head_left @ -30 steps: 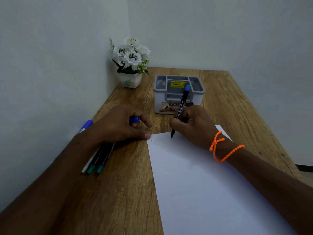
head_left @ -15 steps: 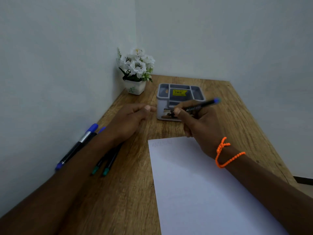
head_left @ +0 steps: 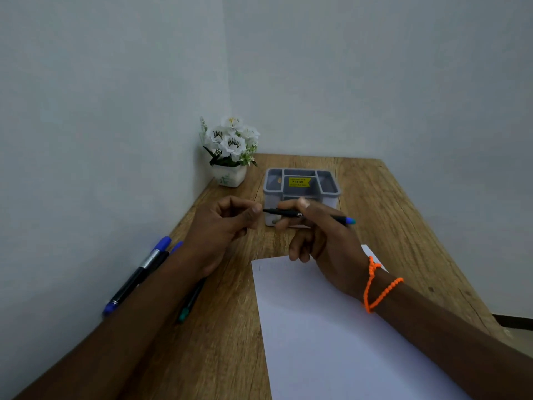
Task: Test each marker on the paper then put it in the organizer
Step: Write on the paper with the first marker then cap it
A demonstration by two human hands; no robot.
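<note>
My right hand (head_left: 320,241) grips a black marker (head_left: 285,212) with a blue rear end. It holds the marker level above the table, in front of the grey organizer (head_left: 331,180), with the bare tip pointing left. My left hand (head_left: 225,226) is curled just left of that tip, thumb and forefinger pinched together. The blue cap it held a moment ago is hidden inside the fingers. The white paper (head_left: 331,327) lies below my right wrist, with faint marks near its top left corner. The organizer's compartments look empty apart from a yellow price sticker.
Along the left wall lie a black marker with a blue cap (head_left: 138,275) and a green-ended marker (head_left: 187,306), partly hidden under my left forearm. A white pot of flowers (head_left: 230,176) stands in the back left corner of the wooden table (head_left: 398,215).
My right hand lifted the marker off the paper and turned it level in front of the organizer. My left hand left the paper's corner and rose to meet the tip.
</note>
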